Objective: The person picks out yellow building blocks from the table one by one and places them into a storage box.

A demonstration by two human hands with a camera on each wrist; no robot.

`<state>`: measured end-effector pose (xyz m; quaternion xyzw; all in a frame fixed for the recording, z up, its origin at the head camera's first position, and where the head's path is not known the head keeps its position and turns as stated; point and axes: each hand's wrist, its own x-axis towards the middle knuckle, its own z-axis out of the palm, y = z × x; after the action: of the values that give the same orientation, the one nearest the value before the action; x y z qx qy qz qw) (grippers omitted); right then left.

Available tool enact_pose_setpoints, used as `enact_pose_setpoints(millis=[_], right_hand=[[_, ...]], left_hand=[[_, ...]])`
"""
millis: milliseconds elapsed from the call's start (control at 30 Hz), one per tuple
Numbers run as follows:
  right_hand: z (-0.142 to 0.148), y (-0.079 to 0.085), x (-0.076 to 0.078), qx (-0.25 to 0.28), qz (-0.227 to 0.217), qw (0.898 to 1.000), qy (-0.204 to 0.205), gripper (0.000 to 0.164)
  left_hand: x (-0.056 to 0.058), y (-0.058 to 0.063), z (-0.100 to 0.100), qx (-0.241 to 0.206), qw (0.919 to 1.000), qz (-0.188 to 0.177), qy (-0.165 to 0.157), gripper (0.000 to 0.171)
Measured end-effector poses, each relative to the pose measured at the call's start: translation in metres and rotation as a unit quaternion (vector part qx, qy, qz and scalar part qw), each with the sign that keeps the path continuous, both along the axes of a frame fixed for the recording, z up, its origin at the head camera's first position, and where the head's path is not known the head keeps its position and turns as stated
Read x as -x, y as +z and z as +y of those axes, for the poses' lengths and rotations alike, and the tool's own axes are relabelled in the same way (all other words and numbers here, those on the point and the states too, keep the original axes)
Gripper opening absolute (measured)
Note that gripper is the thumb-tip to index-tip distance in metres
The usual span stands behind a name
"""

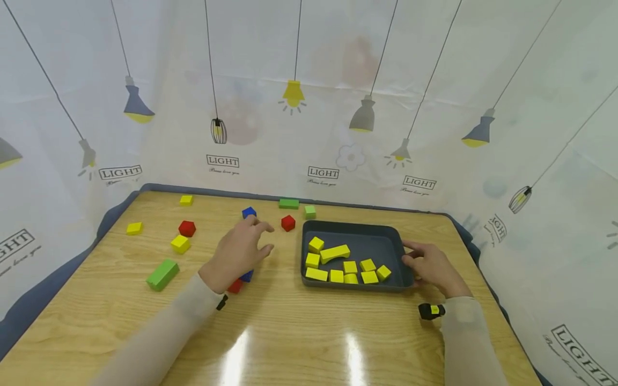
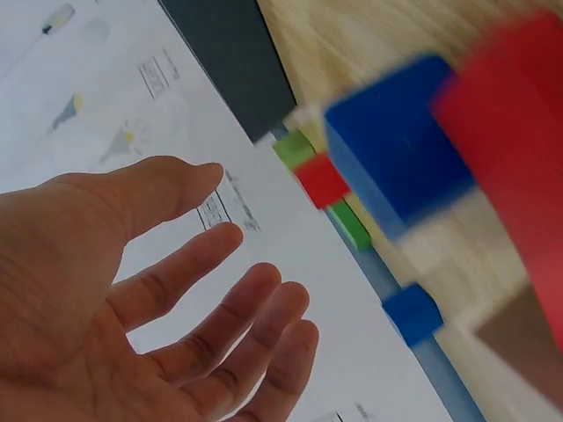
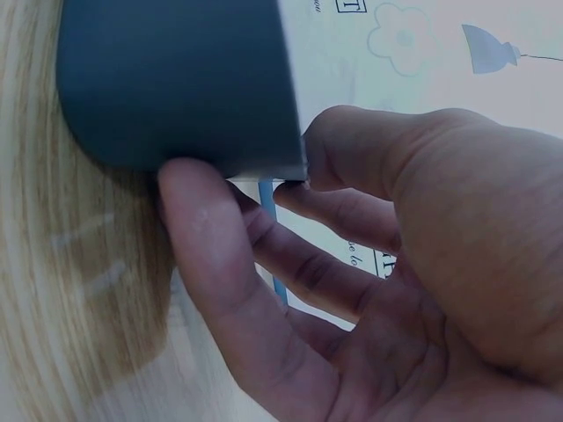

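Observation:
My left hand hovers over the table's middle with fingers loosely spread; in the left wrist view nothing lies between its fingers. Beneath its wrist are a red block and a blue block, both partly hidden. Just beyond the fingertips sits another blue block. My right hand grips the right end of a dark grey tray, thumb at the rim and other fingers against the outer side. Several yellow blocks lie inside the tray, mostly towards its left and near side.
Left of the left hand lie a green block, a red block and several yellow ones. Near the back edge are a green block, a light green cube and a red block. A printed curtain surrounds the table.

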<state>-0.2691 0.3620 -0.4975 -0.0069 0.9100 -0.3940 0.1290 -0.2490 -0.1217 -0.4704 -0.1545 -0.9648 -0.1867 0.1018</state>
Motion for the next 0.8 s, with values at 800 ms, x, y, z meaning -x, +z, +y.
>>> enact_pose_setpoints(millis=[800], right_hand=[[0.001,0.000,-0.001,0.001,0.001,1.000,0.000,0.064]], left_hand=[[0.002,-0.005,-0.169,-0.023,0.9897,0.015,0.140,0.043]])
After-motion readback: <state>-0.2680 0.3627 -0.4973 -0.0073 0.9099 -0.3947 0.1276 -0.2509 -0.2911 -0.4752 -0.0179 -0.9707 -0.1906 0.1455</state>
